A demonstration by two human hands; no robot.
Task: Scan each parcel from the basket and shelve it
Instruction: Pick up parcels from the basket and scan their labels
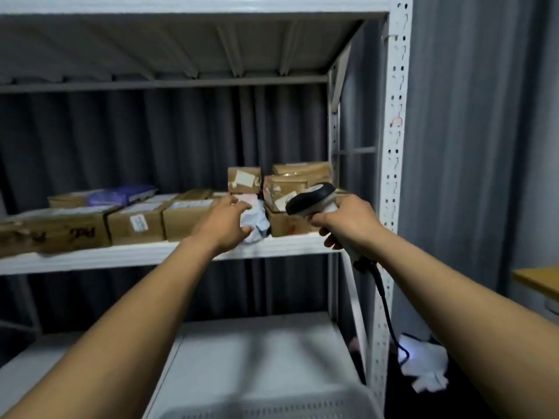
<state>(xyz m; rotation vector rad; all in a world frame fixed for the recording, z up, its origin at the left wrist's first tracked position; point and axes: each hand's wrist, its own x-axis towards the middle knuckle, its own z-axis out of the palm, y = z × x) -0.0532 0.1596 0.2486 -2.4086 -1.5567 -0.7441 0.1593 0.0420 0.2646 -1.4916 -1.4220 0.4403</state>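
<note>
On your far left, a long cardboard box [60, 234] lies along the front edge of the white middle shelf [90, 258], with a purple pouch [121, 195] lying on the boxes behind it. Two smaller brown boxes [136, 223] stand side by side to its right, labels facing you. Your left hand [225, 226] reaches over the shelf's front lip and holds the soft parcel [258, 225], a crumpled pale blue and white bag. Your fingers lie over its top and your thumb presses its front. The parcel sits on the shelf near the front edge, in the gap between the row of brown boxes and the stacked boxes [281, 189] on the right. Low in the view, the perforated rim of the white basket [272, 403] shows in front of the lower shelf. Right of the parcel, your right hand [348, 225] wraps tightly round the handle of the scanner [311, 198], whose dark head points left toward the stacked boxes. Your hands are apart, one on each side of the parcel. The scanner's black cable [387, 303] hangs down past the perforated white upright [393, 146]. Beyond it a white bag [423, 364] lies on the dark floor, and a yellow tabletop edge [538, 279] shows at far right.
</note>
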